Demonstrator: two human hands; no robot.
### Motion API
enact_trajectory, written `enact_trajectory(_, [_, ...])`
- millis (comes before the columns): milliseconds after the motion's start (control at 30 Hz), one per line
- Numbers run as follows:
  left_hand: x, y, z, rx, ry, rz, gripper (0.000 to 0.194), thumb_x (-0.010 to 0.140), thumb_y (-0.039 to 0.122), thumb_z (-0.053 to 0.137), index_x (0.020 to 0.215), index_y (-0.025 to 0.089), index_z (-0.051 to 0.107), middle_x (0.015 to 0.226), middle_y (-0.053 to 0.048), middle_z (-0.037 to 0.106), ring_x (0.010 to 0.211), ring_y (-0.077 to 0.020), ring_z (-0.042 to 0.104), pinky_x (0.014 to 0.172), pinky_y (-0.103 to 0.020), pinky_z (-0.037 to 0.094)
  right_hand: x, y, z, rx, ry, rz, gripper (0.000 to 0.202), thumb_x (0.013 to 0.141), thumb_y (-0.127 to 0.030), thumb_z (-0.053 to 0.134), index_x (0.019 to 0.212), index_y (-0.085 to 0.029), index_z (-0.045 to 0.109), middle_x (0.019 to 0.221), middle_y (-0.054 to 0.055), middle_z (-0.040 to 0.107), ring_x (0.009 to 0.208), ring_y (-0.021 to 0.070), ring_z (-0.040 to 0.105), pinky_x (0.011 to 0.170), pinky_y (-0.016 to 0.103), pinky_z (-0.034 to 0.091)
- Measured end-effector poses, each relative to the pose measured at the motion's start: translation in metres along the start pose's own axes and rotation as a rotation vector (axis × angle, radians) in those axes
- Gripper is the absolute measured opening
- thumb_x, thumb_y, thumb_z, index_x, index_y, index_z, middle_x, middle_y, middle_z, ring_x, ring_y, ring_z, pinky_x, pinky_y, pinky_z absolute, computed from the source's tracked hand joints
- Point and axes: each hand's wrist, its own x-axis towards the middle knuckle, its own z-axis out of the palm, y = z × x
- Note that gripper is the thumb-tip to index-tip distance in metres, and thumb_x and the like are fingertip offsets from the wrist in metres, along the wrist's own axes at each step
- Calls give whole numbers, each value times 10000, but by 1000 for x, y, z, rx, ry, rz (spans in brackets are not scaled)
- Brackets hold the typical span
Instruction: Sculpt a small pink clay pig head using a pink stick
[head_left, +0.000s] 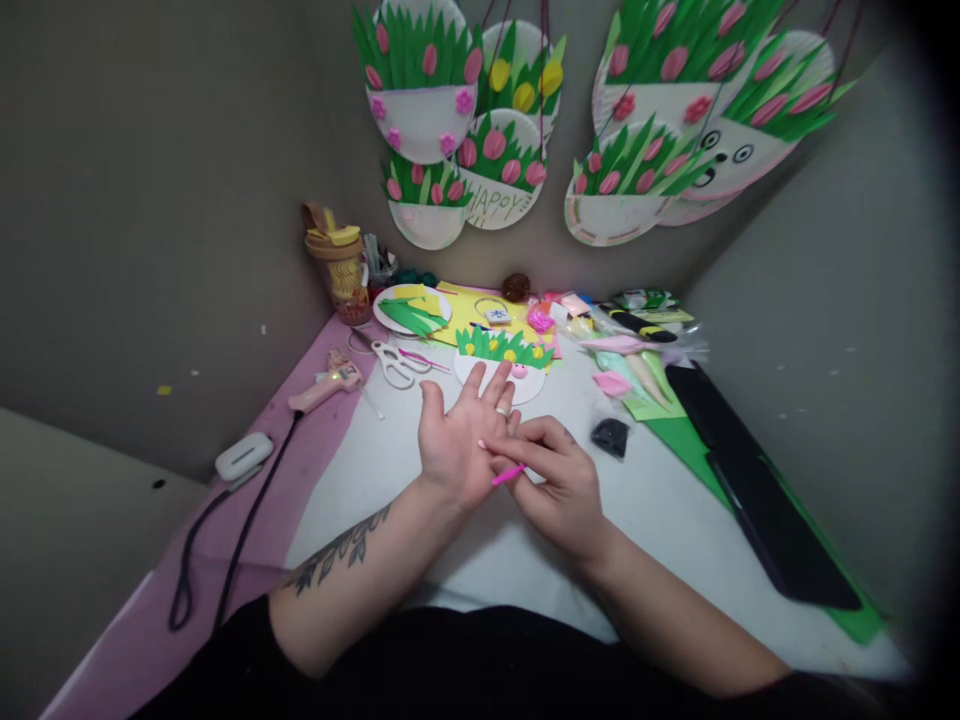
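Observation:
My left hand (466, 445) is held palm up with its fingers spread, above the white table cover. The index finger of my right hand (559, 485) touches that palm, beside a tiny pale pink piece (482, 444). A bright pink stick-like tool (508, 475) is held between the thumb and curled fingers of my right hand. Just beyond my fingertips lies a white paper half-plate (534, 384) with green paper grass (491, 345), yellow flowers and a round pink piece (518, 370). My left fingers hide part of it.
White scissors (401, 365), a pink glue gun (330, 382) with a black cord and a white case (244, 457) lie left. A small black packet (610, 437), clay bags (637, 365) and a black folded object (780, 520) lie right. Paper-plate crafts (422, 125) hang behind.

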Motion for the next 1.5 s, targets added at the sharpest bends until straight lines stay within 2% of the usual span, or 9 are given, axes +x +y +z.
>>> enact_trajectory(167, [1, 0, -3, 0, -48, 0, 790, 850, 761, 193, 1374, 218, 427, 1427, -110, 500, 1400, -228, 367, 1129, -396, 296, 2, -1, -1, 70, 12, 83, 262, 812, -134, 647, 1000, -295, 735, 801, 0, 579, 735, 128, 593, 694, 296, 540])
enact_trajectory(433, [1, -1, -4, -18, -73, 3, 766, 854, 755, 207, 1363, 227, 427, 1428, -119, 497, 1386, -234, 395, 1120, -410, 305, 2, 0, -1, 99, -10, 89, 291, 813, -110, 629, 998, -304, 742, 795, 1, 577, 751, 131, 584, 693, 292, 521])
enact_trajectory(700, [2, -1, -4, -20, -77, -5, 809, 851, 759, 210, 1409, 196, 372, 1424, -130, 498, 1370, -237, 417, 1103, -384, 342, 4, -1, -1, 188, -24, 358, 138, 794, -197, 690, 879, -276, 765, 783, 2, 585, 679, 114, 557, 568, 250, 457])
enact_trajectory(767, [2, -1, -4, -10, -76, -5, 809, 853, 759, 202, 1408, 195, 374, 1427, -127, 497, 1367, -238, 421, 1105, -384, 337, 3, -1, -1, 175, -17, 314, 164, 803, -188, 680, 906, -284, 763, 787, 5, 577, 706, 121, 563, 589, 257, 464])
enact_trajectory(900, [2, -1, -4, 15, -72, 3, 803, 853, 760, 195, 1396, 204, 394, 1431, -114, 499, 1389, -234, 385, 1109, -375, 320, 0, 1, 0, 121, 15, 103, 319, 815, -111, 628, 1033, -320, 731, 808, 3, 536, 756, 130, 561, 690, 294, 500])
enact_trajectory(1000, [2, -2, -4, 22, -67, 4, 799, 855, 758, 188, 1403, 212, 387, 1437, -109, 495, 1396, -230, 373, 1105, -372, 323, -2, 2, 1, 107, 5, 65, 377, 812, -79, 608, 1065, -337, 716, 821, 2, 514, 764, 132, 554, 704, 304, 507])
enact_trajectory(1167, [1, -2, -1, 31, -54, 0, 821, 852, 762, 172, 1426, 206, 361, 1442, -112, 491, 1396, -233, 374, 1125, -372, 297, 0, 2, 1, 146, -15, 115, 309, 816, -103, 619, 990, -327, 741, 807, 0, 520, 764, 128, 556, 690, 290, 504])
enact_trajectory(1367, [1, -3, -1, 31, -39, 1, 833, 851, 760, 193, 1438, 189, 341, 1424, -121, 509, 1369, -240, 415, 1096, -366, 357, 5, 0, -5, 257, -67, 334, 149, 819, -237, 668, 918, -293, 764, 796, 10, 567, 695, 120, 551, 579, 254, 460])
enact_trajectory(1500, [2, -3, -2, 30, -40, -2, 829, 852, 759, 198, 1435, 189, 347, 1423, -121, 510, 1370, -245, 415, 1087, -377, 374, 6, 1, -5, 270, -62, 340, 139, 825, -261, 662, 911, -294, 767, 788, 11, 566, 687, 119, 542, 579, 256, 456])
